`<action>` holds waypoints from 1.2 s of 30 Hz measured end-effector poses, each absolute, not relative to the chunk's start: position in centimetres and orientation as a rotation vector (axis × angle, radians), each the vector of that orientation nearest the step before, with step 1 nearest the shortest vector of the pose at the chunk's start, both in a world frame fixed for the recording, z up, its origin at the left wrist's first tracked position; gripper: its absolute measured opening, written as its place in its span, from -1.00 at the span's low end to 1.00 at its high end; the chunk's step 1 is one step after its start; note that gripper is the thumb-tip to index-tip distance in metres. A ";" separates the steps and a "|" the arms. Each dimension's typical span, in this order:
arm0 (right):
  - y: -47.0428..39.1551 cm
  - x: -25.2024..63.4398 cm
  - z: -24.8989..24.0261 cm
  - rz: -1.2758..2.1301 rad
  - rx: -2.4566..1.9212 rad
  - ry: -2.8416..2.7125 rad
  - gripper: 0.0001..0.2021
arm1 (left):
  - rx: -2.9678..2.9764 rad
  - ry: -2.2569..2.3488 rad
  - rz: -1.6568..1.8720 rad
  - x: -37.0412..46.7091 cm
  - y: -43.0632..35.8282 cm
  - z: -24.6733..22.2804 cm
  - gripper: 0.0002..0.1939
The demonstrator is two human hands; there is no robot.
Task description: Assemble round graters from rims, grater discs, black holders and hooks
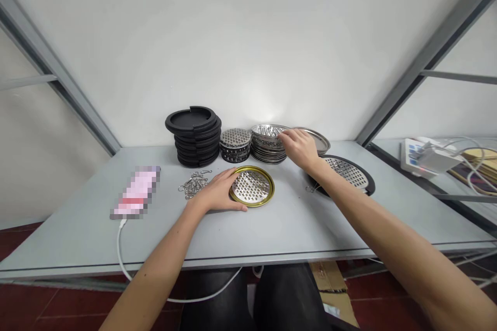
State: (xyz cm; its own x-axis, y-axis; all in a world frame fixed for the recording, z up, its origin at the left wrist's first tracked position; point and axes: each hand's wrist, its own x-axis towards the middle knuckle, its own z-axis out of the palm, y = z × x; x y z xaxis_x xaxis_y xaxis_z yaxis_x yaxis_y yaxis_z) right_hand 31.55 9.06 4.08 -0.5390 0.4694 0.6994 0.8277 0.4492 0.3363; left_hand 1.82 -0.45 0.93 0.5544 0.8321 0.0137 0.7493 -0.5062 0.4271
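Note:
A round perforated grater plate with a gold rim (251, 204) lies flat on the table, holes and raised teeth showing. My left hand (221, 192) curves around its left edge, fingers behind and thumb in front. My right hand (300, 148) is closed in a pinch at the right rim of the top silver grater disc (267, 131). That disc sits on a stack of metal discs (269, 154); the exact fingertip contact is partly hidden. Left of my left hand lies a heap of small metal hooks (193, 184).
Black round rings (197, 147) are stacked at the back left, beside a shorter stack of grater discs (235, 138). A black-rimmed grater plate (349, 173) lies under my right forearm. A phone (137, 191) with a white cable (119, 248) is at left. A power strip (415, 160) stands right.

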 end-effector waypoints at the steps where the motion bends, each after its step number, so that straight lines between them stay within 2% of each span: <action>1: 9.0 31.5 4.1 -0.916 -1.080 -2.179 -0.70 | 2.418 1.287 0.314 1.8 -0.4 0.9 0.18; 17: 9.2 30.5 4.4 -0.877 -1.085 -2.232 -0.72 | 2.388 1.274 0.353 1.8 -0.4 0.8 0.16; 29: 9.0 31.4 3.4 -0.790 -1.135 -2.025 -0.76 | 2.372 1.288 0.325 1.7 -0.4 0.8 0.15; 36: 6.2 30.0 5.4 -0.418 -1.046 -1.784 -0.79 | 2.409 1.267 0.351 1.8 -0.3 0.7 0.14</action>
State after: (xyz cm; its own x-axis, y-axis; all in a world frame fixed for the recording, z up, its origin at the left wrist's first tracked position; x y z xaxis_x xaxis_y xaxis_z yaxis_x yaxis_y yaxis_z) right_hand 29.96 6.22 5.37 -0.1414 0.4646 0.8742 0.8047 0.5683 -0.1719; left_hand 1.78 -0.34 0.69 0.5587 0.8286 0.0369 0.7297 -0.5122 0.4530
